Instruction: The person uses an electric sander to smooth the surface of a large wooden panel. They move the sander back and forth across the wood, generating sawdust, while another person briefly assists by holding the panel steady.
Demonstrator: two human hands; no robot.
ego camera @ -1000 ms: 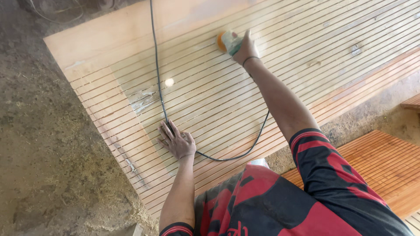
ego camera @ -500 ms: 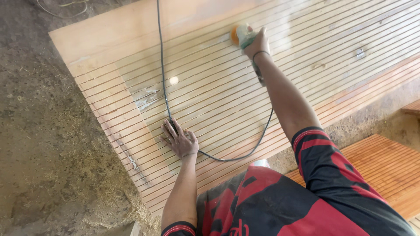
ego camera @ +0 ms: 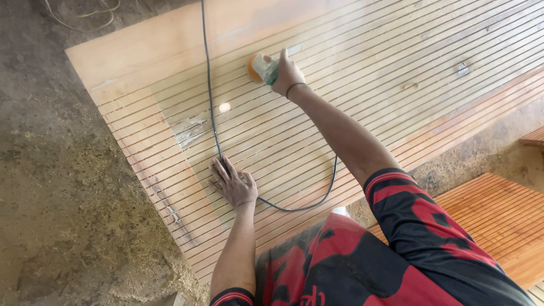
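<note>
View from above of a person leaning over a large grooved wooden panel [ego camera: 362, 113] that lies flat on a sawdust-covered floor [ego camera: 62, 215]. The right hand [ego camera: 288, 73] reaches far across the panel with the arm extended, its fingers clamped around the top of a handheld electric sander [ego camera: 260, 68], whose orange sanding pad rests against the slatted surface near the panel's smooth, ungrooved border. A dark band circles the right wrist. The left hand [ego camera: 233, 186] lies palm down on the panel close to the body, fingers spread apart and pressed flat on the slats, gripping nothing. A black power cord [ego camera: 211, 107] runs down from the top edge of the view, passes just beside or under the left hand's fingertips, then curves in a loop toward the right arm. A pale patch of filler or worn finish [ego camera: 190, 131] marks the slats left of the cord, with a small bright spot just beside it. A second, darker orange slatted panel [ego camera: 498, 221] lies at lower right. The person wears a red-and-black shirt [ego camera: 362, 266].
</note>
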